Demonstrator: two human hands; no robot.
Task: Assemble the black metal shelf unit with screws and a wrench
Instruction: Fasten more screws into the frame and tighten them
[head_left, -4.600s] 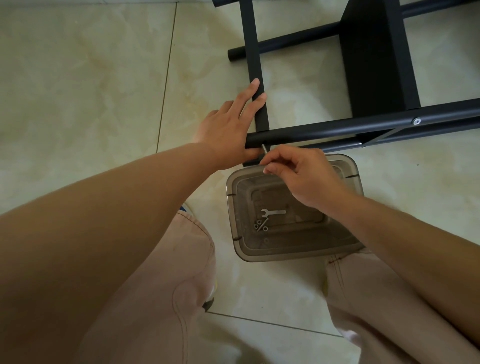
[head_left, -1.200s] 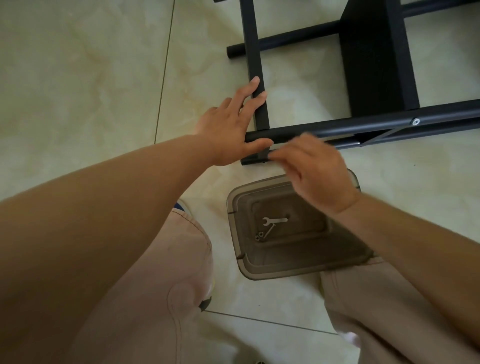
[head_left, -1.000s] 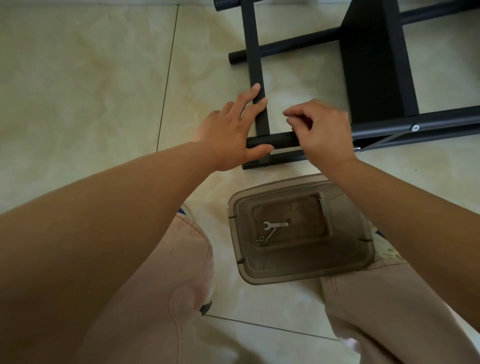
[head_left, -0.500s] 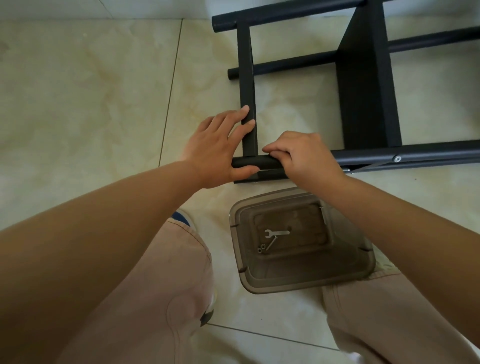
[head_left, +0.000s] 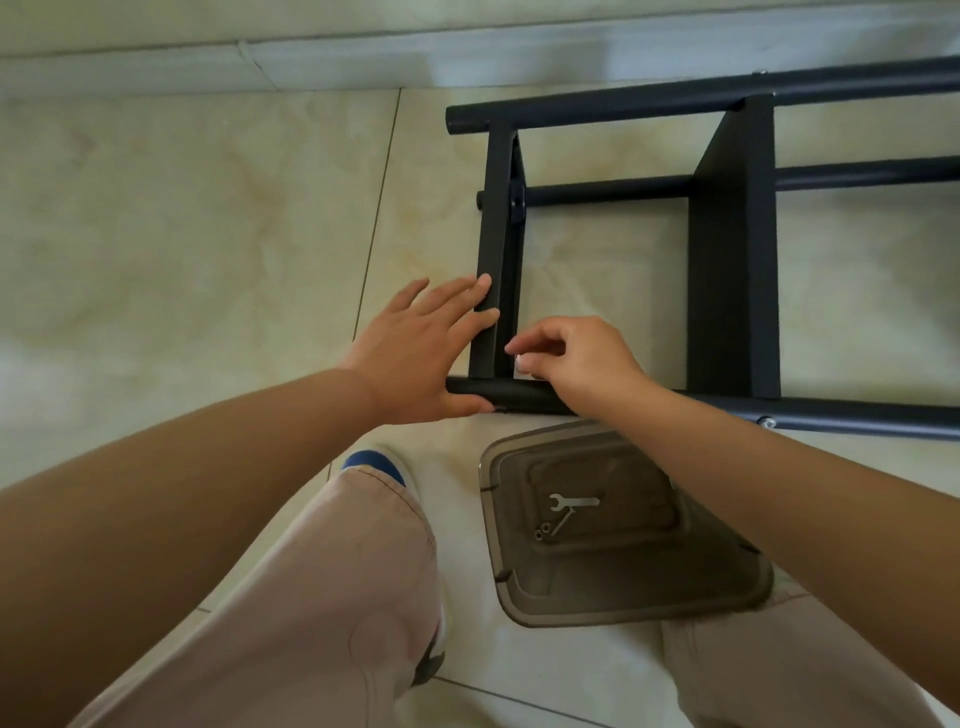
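Observation:
The black metal shelf unit (head_left: 732, 260) lies on its side on the tiled floor. My left hand (head_left: 421, 353) rests on its end crossbar with straight fingers, thumb against the near tube. My right hand (head_left: 576, 358) pinches a small silver screw (head_left: 519, 362) at the corner where the crossbar meets the near tube. A clear brown plastic tray (head_left: 623, 592) sits on the floor between my knees. Inside it lie a small silver wrench (head_left: 574, 502), a long screw (head_left: 563, 521) and two nuts (head_left: 542, 532).
My knees in light trousers frame the tray, and a blue-and-white shoe (head_left: 382, 470) shows beside it. A wall skirting (head_left: 467, 57) runs along the top. A fitted screw head (head_left: 767, 422) shows on the near tube to the right.
The view has tilted up, showing more of the shelf and the wall. My right hand moved from under the near tube, over it, to the inner corner by the crossbar. My left hand stayed on the crossbar.

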